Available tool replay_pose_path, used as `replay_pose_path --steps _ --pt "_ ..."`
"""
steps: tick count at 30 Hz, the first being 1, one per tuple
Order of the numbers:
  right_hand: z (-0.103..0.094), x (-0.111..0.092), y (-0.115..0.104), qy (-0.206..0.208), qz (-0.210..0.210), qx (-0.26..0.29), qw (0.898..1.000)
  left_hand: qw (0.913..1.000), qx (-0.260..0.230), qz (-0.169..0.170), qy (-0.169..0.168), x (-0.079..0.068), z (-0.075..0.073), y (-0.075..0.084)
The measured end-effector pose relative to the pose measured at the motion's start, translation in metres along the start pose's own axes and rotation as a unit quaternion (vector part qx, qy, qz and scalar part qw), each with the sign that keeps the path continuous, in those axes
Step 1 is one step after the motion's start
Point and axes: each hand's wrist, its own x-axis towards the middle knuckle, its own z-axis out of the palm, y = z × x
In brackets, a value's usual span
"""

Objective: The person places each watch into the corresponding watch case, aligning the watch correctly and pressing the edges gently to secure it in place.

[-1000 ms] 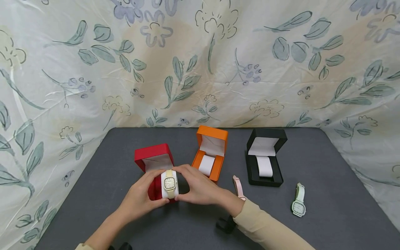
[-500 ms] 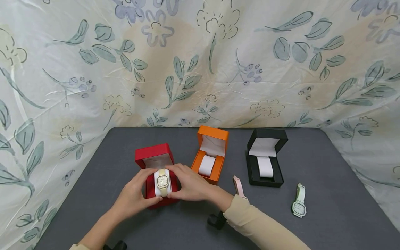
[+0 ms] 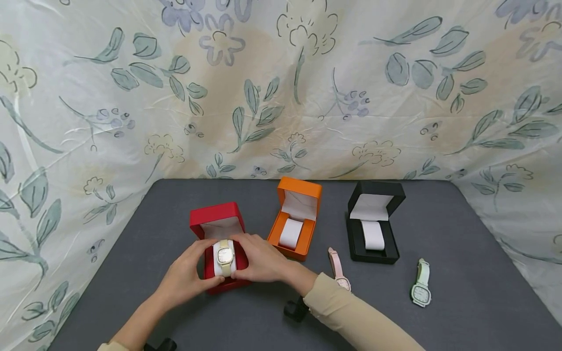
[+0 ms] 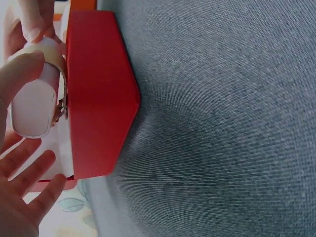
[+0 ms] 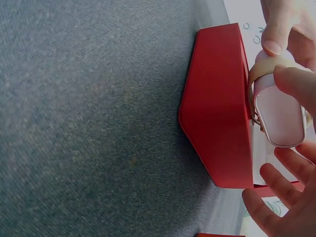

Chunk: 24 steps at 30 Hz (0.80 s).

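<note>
A cream-strapped watch (image 3: 225,256) is wrapped round a white cushion (image 4: 32,111), held at the open red box (image 3: 218,213). My left hand (image 3: 186,270) grips the cushion and watch from the left, its thumb on the strap's near side. From the right, my right hand (image 3: 265,258) grips the same cushion, thumb also on the strap. Both wrist views show the cushion's end and the strap's metal buckle close to the box's front wall (image 5: 217,108). Part of the cushion stands above the rim; its underside is hidden.
An open orange box (image 3: 303,243) and an open black box (image 3: 374,256) each contain a white cushion. A pink watch (image 3: 336,265) lies beside my right forearm. Farther right lies a pale green watch (image 3: 421,285). Patterned cloth (image 3: 281,97) hangs behind the grey table (image 3: 474,302).
Both hands have moved left with the watch and its cushion, from the red box's right side to over its base. The pink watch's dial has come out from behind my right arm.
</note>
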Motion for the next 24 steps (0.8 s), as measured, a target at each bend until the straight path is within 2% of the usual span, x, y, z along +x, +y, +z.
replay_pose_path --steps 4,13,24 --pt "0.003 0.001 0.000 -0.002 0.010 -0.011 1.000 0.9999 0.006 -0.012 -0.009 -0.001 0.003 -0.003" --pt "0.008 0.001 -0.001 -0.002 0.026 -0.037 0.999 0.9997 0.023 0.010 0.001 -0.001 0.009 -0.008" --pt "0.010 0.001 -0.005 -0.004 0.043 -0.106 0.993 0.9988 0.046 -0.011 -0.010 0.000 0.011 -0.006"
